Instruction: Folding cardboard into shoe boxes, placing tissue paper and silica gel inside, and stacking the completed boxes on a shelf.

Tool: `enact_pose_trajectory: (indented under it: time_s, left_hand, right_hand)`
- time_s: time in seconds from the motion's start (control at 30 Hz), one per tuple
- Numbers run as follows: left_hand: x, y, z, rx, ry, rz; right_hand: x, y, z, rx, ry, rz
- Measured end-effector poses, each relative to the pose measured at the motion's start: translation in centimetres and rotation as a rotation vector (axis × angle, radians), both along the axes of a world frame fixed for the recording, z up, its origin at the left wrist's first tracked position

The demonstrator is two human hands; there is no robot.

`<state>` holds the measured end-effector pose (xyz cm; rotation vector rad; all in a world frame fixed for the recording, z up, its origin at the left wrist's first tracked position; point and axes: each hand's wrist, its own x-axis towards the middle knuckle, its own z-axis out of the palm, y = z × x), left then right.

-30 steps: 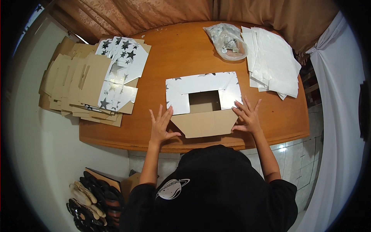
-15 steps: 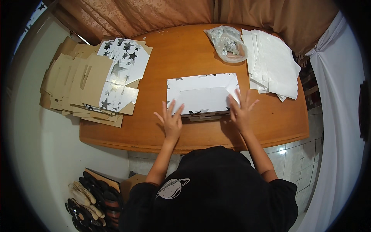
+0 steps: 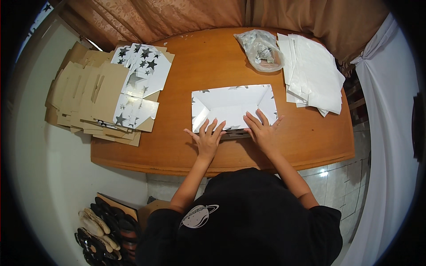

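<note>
A white cardboard box blank with grey stars (image 3: 233,105) lies folded flat on the wooden table (image 3: 310,142), near its front edge. My left hand (image 3: 207,137) presses flat on the blank's near edge, fingers spread. My right hand (image 3: 262,130) presses flat beside it on the right part of the same edge. Neither hand grips anything.
A stack of flat brown and star-printed box blanks (image 3: 104,95) overhangs the table's left side. White folded sheets (image 3: 313,73) are piled at the right, with a clear plastic bag (image 3: 262,51) next to them. Shoes (image 3: 106,230) sit on the floor at lower left.
The brown flap that lay open toward me has been folded over onto the blank. Both hands moved inward and forward and now press on the flattened white piece.
</note>
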<state>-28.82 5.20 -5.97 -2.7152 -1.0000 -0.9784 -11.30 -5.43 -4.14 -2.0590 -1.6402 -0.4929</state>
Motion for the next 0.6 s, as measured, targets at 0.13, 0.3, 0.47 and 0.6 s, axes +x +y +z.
enact_pose_trajectory:
  time_s: [0.13, 0.3, 0.47, 0.6]
  left_hand:
    - [0.02, -0.06, 0.54, -0.031, 0.012, -0.008]
    - [0.00, 0.04, 0.46, -0.029, 0.024, -0.004]
    - [-0.07, 0.10, -0.10, -0.009, 0.036, -0.003]
    - [-0.01, -0.10, 0.52, -0.015, 0.042, -0.014]
  right_hand:
    - [0.06, 0.01, -0.07, 0.031, -0.005, -0.006]
    - [0.01, 0.01, -0.12, 0.034, 0.015, 0.007]
    - [0.08, -0.03, -0.44, 0.040, 0.005, 0.010]
    - [0.17, -0.17, -0.90, 0.044, -0.028, 0.002]
